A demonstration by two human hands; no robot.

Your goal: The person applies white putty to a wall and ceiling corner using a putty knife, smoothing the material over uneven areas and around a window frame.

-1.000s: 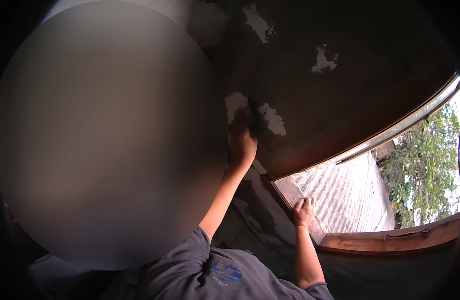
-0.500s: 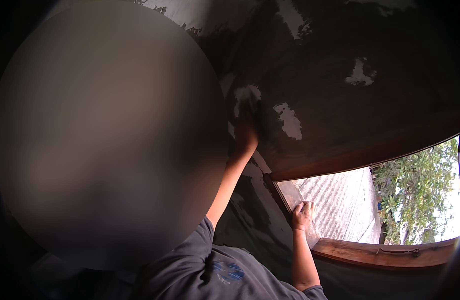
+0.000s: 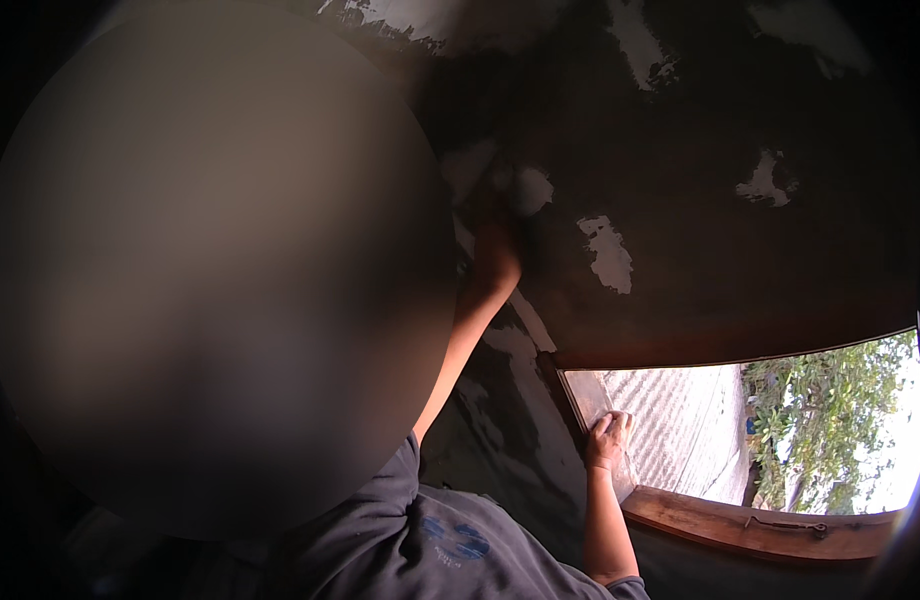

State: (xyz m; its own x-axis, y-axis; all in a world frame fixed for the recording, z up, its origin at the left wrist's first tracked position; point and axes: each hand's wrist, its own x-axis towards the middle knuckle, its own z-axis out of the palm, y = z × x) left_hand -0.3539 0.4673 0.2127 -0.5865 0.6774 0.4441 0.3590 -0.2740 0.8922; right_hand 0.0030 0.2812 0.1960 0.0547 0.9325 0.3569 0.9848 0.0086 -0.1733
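My left arm reaches up to a dark wall with pale patches. My left hand point(image 3: 498, 205) is in deep shadow against that wall point(image 3: 680, 240), just left of a rounded pale patch point(image 3: 533, 190). Its fingers are too dark to make out, and so is anything in them. Lower right, my right hand point(image 3: 610, 438) grips the ledge of a window opening point(image 3: 588, 392), its fingers curled over the edge at the corner.
A brown wooden frame member point(image 3: 760, 522) with a metal hook point(image 3: 818, 530) runs along the opening. Outside are a corrugated pale surface point(image 3: 680, 425) and leafy branches point(image 3: 830, 420). A large blurred disc hides the left side of the view.
The view has shifted, so the wall patches sit further right and slightly lower. My left hand has moved left across the wall, off the pale patch. My right hand keeps its hold.
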